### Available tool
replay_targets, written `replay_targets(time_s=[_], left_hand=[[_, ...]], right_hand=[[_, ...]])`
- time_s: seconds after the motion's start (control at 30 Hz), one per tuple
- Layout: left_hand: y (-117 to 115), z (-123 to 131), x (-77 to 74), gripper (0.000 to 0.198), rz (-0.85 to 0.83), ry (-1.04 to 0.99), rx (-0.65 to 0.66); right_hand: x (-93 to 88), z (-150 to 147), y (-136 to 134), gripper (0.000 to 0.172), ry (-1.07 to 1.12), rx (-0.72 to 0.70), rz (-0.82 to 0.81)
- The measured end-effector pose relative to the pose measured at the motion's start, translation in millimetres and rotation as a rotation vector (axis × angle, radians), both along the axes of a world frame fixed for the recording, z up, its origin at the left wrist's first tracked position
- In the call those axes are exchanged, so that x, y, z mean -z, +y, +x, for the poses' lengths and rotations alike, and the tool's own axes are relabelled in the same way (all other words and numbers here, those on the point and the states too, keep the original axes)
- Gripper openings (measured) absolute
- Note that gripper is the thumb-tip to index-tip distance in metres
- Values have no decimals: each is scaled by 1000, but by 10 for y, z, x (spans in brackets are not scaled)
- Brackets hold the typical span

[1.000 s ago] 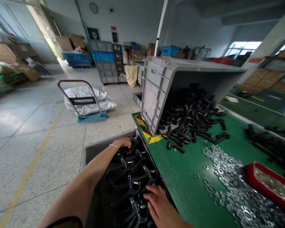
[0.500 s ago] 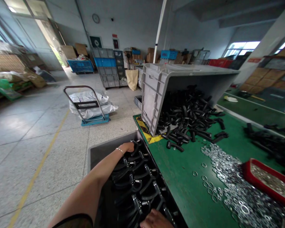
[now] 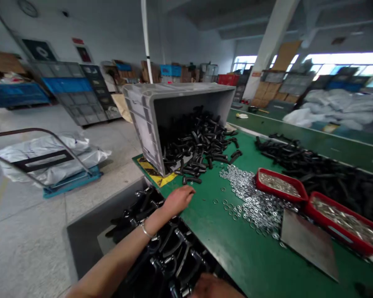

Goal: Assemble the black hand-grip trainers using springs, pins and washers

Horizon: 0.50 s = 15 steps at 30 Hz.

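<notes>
My left hand (image 3: 179, 199), with a bracelet on its wrist, is over the table edge beside the grey bin (image 3: 90, 223). Its fingers are curled together, and no part sticks out of them. Below the forearm, black curved handles with shiny metal ends (image 3: 182, 238) lie in rows in the bin. At the bottom edge of the view, my right hand (image 3: 216, 286) is over the near end of these handles; it is dark and cut off, with its fingers hidden. Ahead of my left hand, loose black handles (image 3: 202, 138) spill from a tipped grey crate (image 3: 143, 120).
On the green table (image 3: 211, 231) lie scattered metal rings (image 3: 251, 203), two red trays (image 3: 279, 186) of small metal parts, a metal plate (image 3: 309, 244) and a heap of black parts (image 3: 326, 165). A loaded trolley (image 3: 71, 180) stands on the floor at left.
The view has swung to the right, bringing both red trays and the metal plate into sight. My left hand has left the handles at the bin's far end and come over the table edge.
</notes>
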<state>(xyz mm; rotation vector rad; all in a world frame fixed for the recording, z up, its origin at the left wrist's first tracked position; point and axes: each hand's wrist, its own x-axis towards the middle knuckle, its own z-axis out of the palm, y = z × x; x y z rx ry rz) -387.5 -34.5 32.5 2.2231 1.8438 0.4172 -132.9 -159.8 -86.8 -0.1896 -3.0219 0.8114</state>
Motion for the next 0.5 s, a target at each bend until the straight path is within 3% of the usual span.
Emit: replay_targets(time_s=[0.07, 0.13, 0.27, 0.37, 0.5], left_hand=[[118, 539, 97, 26, 85, -59, 177], [225, 1002, 191, 30, 111, 3, 274], [420, 1573, 345, 41, 170, 278, 295], [650, 1765, 454, 42, 156, 394, 340], [955, 1990, 521, 36, 133, 416, 352]], right_hand=[[-237, 260, -7, 17, -30, 121, -33], [-550, 608, -10, 23, -42, 357, -139], [-1099, 1415, -139, 34, 26, 835, -302], [-1210, 1911, -293, 35, 103, 1106, -288], [-1088, 2510, -342, 33, 204, 1336, -178]])
